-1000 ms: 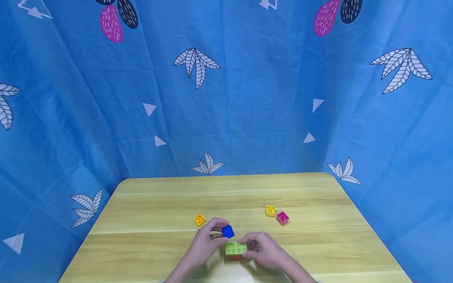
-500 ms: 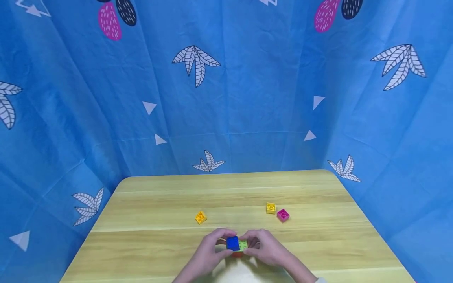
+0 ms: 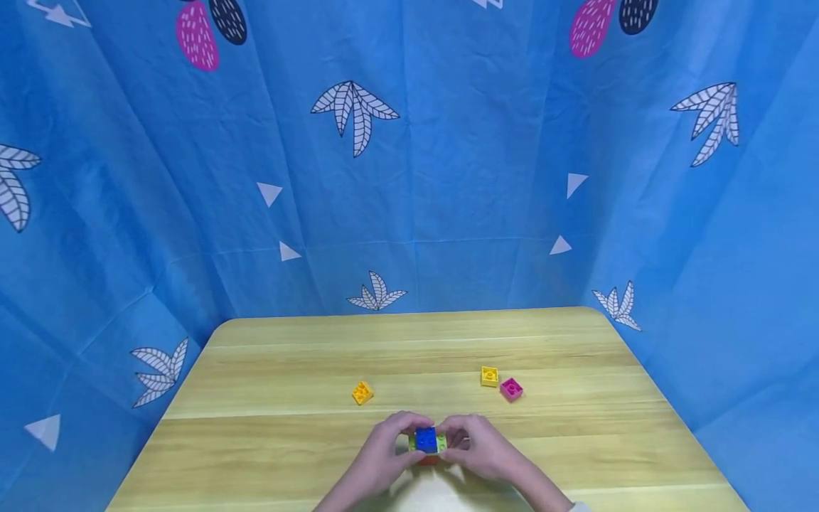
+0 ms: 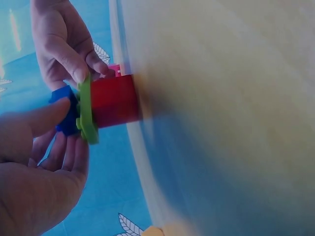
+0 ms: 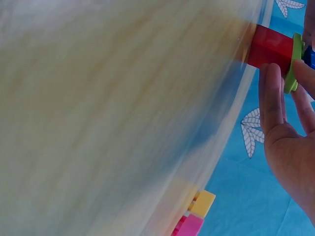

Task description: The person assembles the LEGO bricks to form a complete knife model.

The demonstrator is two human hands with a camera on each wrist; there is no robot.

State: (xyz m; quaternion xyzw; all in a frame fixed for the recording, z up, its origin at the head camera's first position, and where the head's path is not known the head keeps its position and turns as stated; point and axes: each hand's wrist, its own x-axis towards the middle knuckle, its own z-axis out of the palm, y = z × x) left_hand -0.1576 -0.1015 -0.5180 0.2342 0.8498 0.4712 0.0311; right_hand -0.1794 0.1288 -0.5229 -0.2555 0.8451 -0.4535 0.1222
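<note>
- Left hand (image 3: 387,442): from my remote station I see thumb and fingers pinching the blue brick (image 3: 426,439) from opposite sides.
- Right hand (image 3: 476,444): thumb and fingers grip the green plate (image 4: 86,110) at its right end; the longer fingers lie alongside the red block (image 4: 115,101).
- Blue brick: squarish, hard plastic, round studs upward, located over the middle of the green plate — green studs show on either side of it. I cannot tell whether it is fully seated.
- Green plate: thin, rectangular, studded, resting across the top of the red block.
- Red block: box-shaped, smooth and glossy, upright on the table (image 3: 288,370) near its front edge, between the hands.
- Loose bricks: an orange-yellow brick (image 3: 362,392) beyond the left hand; a yellow brick (image 3: 489,377) just beside a magenta brick (image 3: 511,389), beyond the right. All three lie hollow side up.
- Surroundings: I note pale wood grain in long bands, rounded far corners and a creased blue curtain (image 3: 409,192) — printed with veined leaves and white triangles.
</note>
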